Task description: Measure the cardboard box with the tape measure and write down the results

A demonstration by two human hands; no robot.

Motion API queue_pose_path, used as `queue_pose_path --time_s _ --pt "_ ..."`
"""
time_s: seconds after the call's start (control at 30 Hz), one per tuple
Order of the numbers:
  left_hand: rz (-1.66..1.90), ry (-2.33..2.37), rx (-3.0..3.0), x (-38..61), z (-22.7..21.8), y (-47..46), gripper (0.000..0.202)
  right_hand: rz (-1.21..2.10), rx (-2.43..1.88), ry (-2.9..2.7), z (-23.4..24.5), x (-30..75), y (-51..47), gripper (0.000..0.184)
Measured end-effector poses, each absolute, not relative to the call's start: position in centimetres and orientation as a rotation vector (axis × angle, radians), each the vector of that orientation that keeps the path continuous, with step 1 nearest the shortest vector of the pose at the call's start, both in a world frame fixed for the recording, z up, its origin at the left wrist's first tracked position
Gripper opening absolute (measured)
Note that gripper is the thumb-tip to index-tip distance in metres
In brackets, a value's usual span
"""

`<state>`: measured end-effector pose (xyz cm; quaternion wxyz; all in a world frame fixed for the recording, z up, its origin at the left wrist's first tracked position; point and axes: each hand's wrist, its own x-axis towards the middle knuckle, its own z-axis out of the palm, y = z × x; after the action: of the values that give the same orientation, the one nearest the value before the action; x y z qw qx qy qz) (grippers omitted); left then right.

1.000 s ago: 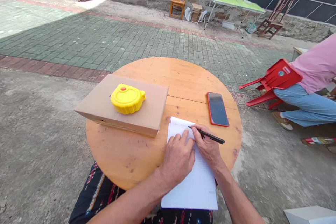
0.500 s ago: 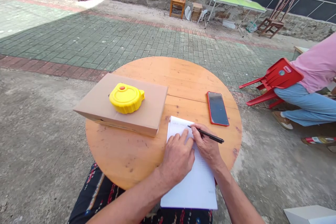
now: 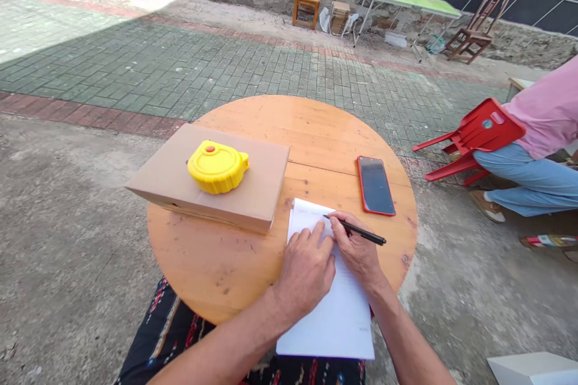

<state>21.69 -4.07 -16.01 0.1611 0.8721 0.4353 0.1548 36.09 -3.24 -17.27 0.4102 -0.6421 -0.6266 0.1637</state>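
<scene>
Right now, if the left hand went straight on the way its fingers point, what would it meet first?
Most likely the black pen, near its tip, just beyond the left hand; depth is unclear, so the right hand could come first.

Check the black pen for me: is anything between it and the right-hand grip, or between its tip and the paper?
Nothing visible is. The right-hand grip holds the black pen directly, and its tip is at the paper, near the top. The left-hand grip rests on the paper just below the tip, leaving it uncovered.
</scene>
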Motion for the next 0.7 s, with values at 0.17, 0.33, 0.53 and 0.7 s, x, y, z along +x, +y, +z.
queue_pose_path --time_s 0.17,0.33,0.53,0.7 --pt "0.449 1.242 2.494 21.72 -16.06 -4.12 0.023 0.418 -1.626 -1.576 -17.33 36.08 -3.23 0.015" --pt "0.453 1.236 2.482 21.67 -15.94 -4.04 0.022 0.419 -1.630 -1.581 -17.48 36.09 -3.18 0.016" --pt "0.443 1.236 2.481 21.57 -15.73 -4.00 0.022 0.448 -1.628 -1.574 -17.74 36.17 -3.11 0.017" --pt "0.439 1.237 2.478 21.57 -15.68 -4.00 0.019 0.464 -1.628 -1.576 -17.56 36.08 -3.18 0.017"
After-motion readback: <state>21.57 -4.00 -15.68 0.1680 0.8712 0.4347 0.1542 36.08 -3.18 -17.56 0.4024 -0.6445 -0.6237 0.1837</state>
